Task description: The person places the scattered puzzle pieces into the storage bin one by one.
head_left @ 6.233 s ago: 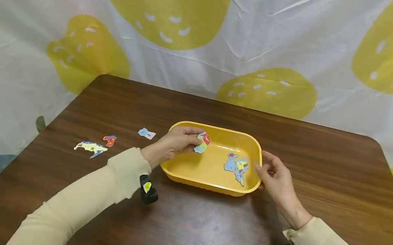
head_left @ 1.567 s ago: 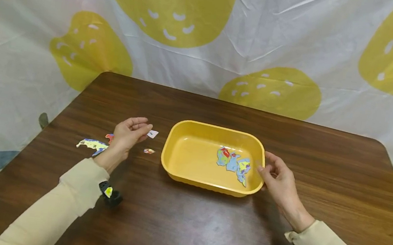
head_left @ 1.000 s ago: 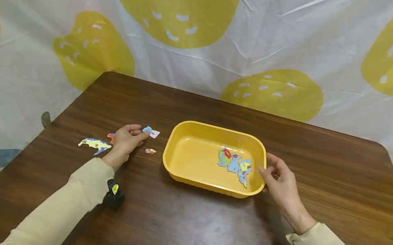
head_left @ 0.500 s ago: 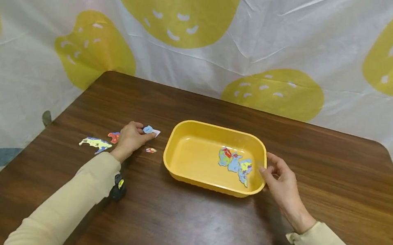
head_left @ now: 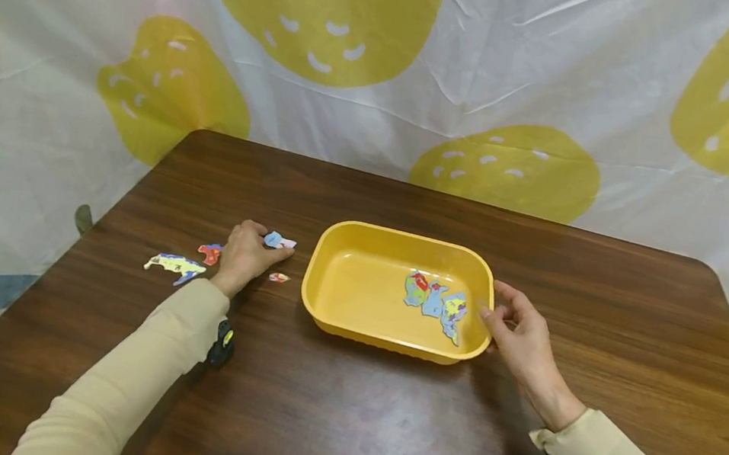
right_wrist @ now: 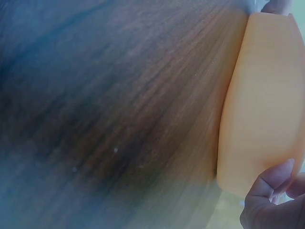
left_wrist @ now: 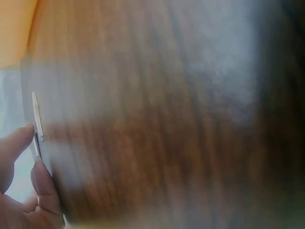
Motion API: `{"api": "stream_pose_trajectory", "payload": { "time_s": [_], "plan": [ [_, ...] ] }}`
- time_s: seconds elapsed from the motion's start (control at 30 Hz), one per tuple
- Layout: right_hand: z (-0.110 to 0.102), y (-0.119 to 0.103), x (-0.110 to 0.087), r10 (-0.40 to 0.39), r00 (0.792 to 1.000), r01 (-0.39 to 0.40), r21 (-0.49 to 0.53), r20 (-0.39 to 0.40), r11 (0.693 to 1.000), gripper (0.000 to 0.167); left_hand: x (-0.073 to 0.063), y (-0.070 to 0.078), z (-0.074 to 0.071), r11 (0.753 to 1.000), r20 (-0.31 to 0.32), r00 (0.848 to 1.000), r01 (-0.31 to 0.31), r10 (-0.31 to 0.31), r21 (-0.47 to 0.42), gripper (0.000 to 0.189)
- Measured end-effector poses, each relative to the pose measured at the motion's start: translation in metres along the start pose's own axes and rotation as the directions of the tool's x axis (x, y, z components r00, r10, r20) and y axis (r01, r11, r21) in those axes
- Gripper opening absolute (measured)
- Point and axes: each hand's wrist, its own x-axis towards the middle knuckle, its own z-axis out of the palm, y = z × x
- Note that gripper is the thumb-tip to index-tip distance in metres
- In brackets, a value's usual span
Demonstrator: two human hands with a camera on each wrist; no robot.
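On the left of the table, a blue-and-white puzzle piece shaped like part of a map lies flat. My left hand pinches at it, thumb along the near edge; in the left wrist view the thumb and a finger come from opposite sides of its thin edge. At the right end of the yellow tray, my right hand grips the rim between thumb and fingers. Inside the tray lie a green-and-red piece, a light blue piece and a blue-yellow piece.
A small red-and-white piece lies between my left hand and the tray. Farther left are a red-and-blue piece and a long yellow-and-blue piece. A patterned cloth hangs behind the brown table.
The green-and-red piece has gone from my left hand into the tray. That hand then moved left to the blue-and-white piece, its fingers closing in around it. My right hand stayed on the rim.
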Motion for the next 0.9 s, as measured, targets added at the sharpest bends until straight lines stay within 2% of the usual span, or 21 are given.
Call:
{"api": "stream_pose_trajectory", "payload": {
  "time_s": [0.2, 0.9],
  "plan": [
    [-0.0002, 0.0004, 0.0002, 0.002, 1.0, -0.002, -0.007, -0.001, 1.0, 0.047, -0.0008, 0.0008, -0.0007, 1.0, 0.012, 1.0, -0.006, 0.006, 0.009, 0.056],
    [-0.0004, -0.0021, 0.0002, 0.012, 1.0, -0.012, -0.002, -0.003, 1.0, 0.047, -0.0059, 0.0035, 0.0005, 0.998, 0.008, 1.0, -0.026, 0.026, -0.059, 0.051]
  ]
}}
